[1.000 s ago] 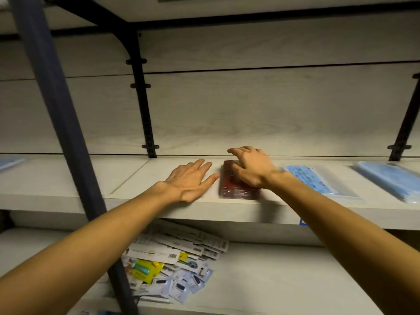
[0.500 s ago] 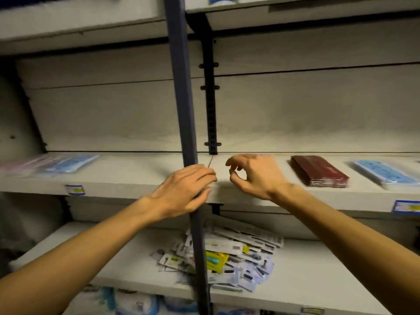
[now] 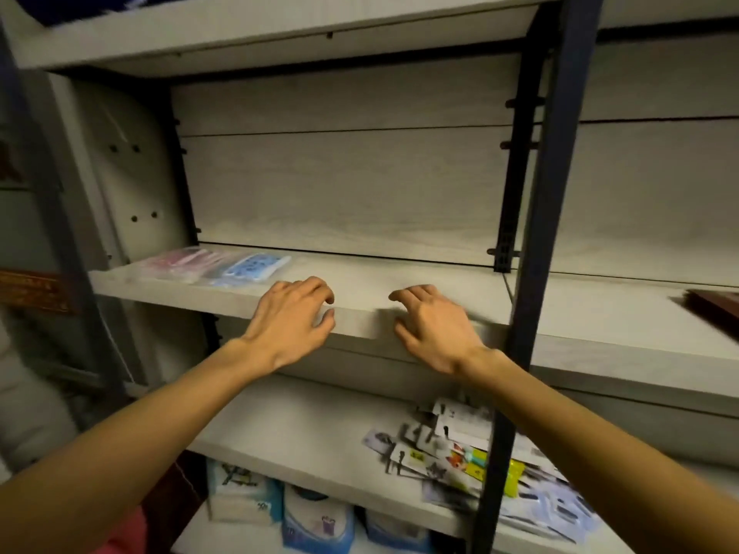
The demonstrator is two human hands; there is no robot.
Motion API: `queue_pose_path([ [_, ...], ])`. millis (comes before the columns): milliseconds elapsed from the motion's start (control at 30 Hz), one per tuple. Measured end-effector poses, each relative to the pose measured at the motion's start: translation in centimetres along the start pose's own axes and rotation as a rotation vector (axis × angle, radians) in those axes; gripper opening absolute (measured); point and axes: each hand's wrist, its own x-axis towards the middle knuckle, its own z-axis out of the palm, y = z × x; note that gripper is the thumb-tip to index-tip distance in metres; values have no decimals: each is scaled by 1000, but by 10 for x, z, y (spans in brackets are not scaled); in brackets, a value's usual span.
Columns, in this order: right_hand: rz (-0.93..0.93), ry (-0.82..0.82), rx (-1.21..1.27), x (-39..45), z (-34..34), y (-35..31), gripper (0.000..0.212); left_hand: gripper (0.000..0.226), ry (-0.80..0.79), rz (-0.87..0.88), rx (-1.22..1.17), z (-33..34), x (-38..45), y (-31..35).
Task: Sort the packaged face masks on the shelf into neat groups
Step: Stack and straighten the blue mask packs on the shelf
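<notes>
Packaged face masks lie at the left end of the middle shelf: a pink pack and beside it a blue pack. A dark red pack shows at the far right edge of the same shelf level. My left hand hovers at the shelf's front edge with loosely curled fingers, just right of the blue pack and holding nothing. My right hand is a little to its right, fingers also loosely curled and empty.
A dark metal upright runs down the front at the right. The shelf below carries a heap of small carded packets. Lower still stand white and blue packages. Another shelf board sits overhead.
The view has swung left. My right hand let go of the dark red pack, which is now far right. Both hands moved left along the shelf toward the pink and blue packs.
</notes>
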Motion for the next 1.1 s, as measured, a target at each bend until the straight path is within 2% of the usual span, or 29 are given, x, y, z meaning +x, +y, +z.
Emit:
queue_pose_path([
  [133, 164, -91, 104, 60, 37, -24, 50, 43, -117, -175, 23, 13, 5, -63],
  [300, 297, -153, 294, 145, 72, -54, 57, 46, -195, -361, -4, 33, 21, -143],
  [367, 407, -194, 505, 182, 79, -63, 54, 47, -249, -456, -83, 39, 31, -175],
  [467, 572, -335, 954, 229, 87, -75, 42, 50, -304, -560, -129, 47, 51, -221],
  [600, 725, -463, 1258, 272, 102, -84, 30, 54, -365, -559, -86, 62, 73, -266],
  [667, 762, -545, 1280, 289, 111, -82, 40, 53, -413, -533, -70, 74, 81, -279],
  [767, 797, -669, 1353, 312, 121, -76, 57, 43, -400, -482, -61, 86, 93, -291],
  [833, 829, -686, 1431, 321, 130, -72, 52, 36, -367, -458, -89, 90, 102, -299],
  [967, 874, -678, 1523, 331, 142, -67, 28, 24, -317, -463, -271, 94, 120, -315],
  [1100, 854, -631, 1235, 335, 149, -71, 32, 16, -291, -412, -335, 99, 128, -326],
])
